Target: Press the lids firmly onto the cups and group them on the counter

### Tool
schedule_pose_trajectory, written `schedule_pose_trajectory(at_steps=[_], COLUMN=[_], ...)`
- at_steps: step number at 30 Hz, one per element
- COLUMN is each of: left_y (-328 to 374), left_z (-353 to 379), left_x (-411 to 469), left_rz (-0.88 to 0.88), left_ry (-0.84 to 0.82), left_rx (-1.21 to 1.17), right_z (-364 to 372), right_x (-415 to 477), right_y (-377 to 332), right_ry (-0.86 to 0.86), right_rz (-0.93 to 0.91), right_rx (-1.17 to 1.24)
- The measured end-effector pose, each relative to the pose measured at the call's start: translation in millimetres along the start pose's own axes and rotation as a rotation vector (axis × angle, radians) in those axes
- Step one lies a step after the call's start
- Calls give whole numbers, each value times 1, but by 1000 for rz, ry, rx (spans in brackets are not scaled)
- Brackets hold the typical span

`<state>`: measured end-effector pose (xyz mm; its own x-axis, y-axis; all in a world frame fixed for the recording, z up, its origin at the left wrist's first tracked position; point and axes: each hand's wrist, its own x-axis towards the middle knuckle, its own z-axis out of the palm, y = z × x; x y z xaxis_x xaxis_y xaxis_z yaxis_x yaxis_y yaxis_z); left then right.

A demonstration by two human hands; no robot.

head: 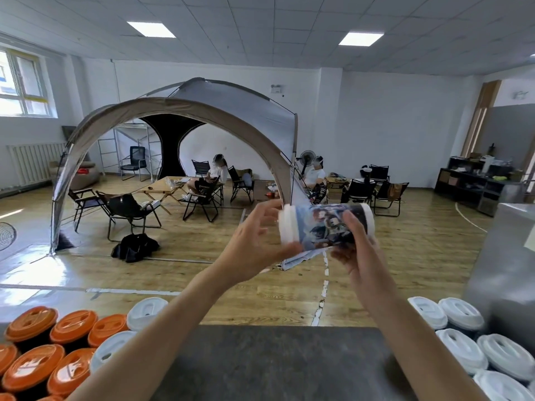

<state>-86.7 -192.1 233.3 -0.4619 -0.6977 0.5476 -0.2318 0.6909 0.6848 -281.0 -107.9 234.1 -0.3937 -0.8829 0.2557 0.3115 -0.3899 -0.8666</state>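
- Cup (327,225): a printed paper cup held in the air above and beyond the counter (275,363), touching nothing but the two hands. It lies on its side, with its long axis running left to right across the view.
- Lid (286,225): a white lid caps the cup's left end, and the cup's base points right. Whether the lid is fully seated cannot be told from this angle.
- Left hand (254,244): the hand nearer the lid. It is slightly blurred. Its fingers curve over the top of the lid's rim and the thumb comes up under it, so it cups the lidded end.
- Right hand (356,250): it grips the cup's body toward the base end, with the thumb laid across the printed wall and the fingers wrapped beneath.
- Key relation: the lid faces the left palm and the right hand backs the base. A seating push would therefore run along the cup's axis, with the two hands driven toward each other.
- Groups on the counter: orange-lidded cups (31,322) stand packed at the near left, with a few white lids beside them. White-lidded cups (460,314) cluster at the near right.
- Judgement: the held cup matches the white group, which lies on the right hand's side, so that hand is better placed to set it down upright.
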Motion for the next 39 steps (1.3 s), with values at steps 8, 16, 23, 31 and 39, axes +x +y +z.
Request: schedule_pose_trajectory(at_steps=[8,16,23,31,39], left_y=[-17,-21,-25,13,25], left_z=[33,42,31,15,24], left_x=[-15,-27,-26,-7,5], left_rz=[-10,-59,-36,-171,-318], left_ry=[113,144,171,233,264], left_rx=[169,94,29,-624,-717], right_z=[29,34,26,-1,1], right_x=[2,3,-1,-21,-34], right_y=[7,10,9,32,49], right_ry=[10,-7,-25,-187,-198], right_rz=[-536,-574,-491,8,-41], right_rx=[-725,-858,-720,-68,-231])
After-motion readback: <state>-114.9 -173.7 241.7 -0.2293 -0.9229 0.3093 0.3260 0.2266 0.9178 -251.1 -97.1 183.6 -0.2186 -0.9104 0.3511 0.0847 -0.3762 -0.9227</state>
